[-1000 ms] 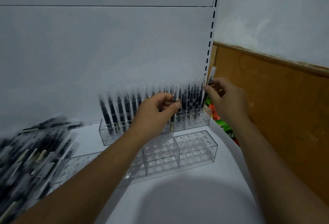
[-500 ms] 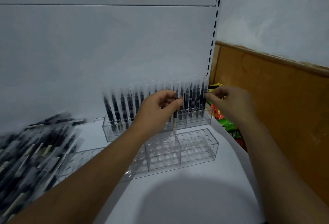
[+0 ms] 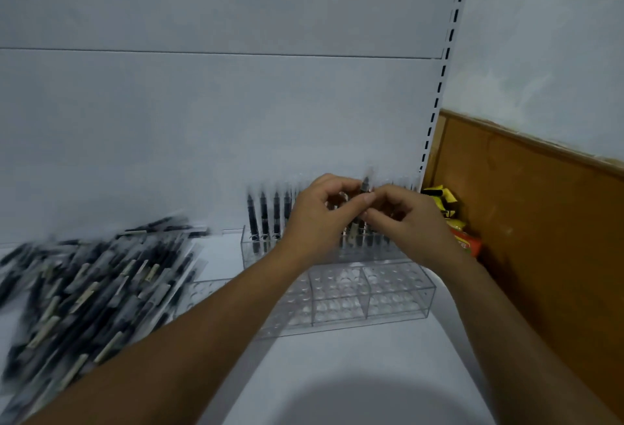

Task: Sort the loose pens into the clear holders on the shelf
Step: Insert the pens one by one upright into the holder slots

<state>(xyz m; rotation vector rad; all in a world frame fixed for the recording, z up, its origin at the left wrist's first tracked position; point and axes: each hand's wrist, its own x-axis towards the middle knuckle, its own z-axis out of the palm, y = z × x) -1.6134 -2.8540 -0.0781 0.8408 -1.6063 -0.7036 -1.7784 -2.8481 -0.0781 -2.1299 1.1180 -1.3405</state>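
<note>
Your left hand [image 3: 317, 218] and right hand [image 3: 410, 223] both pinch one pen [image 3: 365, 185] upright over the rear holder [image 3: 256, 250] at the shelf [image 3: 337, 360] back edge, likely aligning it with a hole.

Left on the shelf [image 3: 337, 374]: loose pens [image 3: 94, 289]. Right: rear holder [image 3: 256, 250] with upright pens [image 3: 263, 211], by the back panel [image 3: 202, 120]; front holder [image 3: 388, 296] just before it.

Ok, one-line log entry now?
left hand: holds black pen | right hand: pinches it | rear clear plastic holder: part-filled | front holder: empty
</note>
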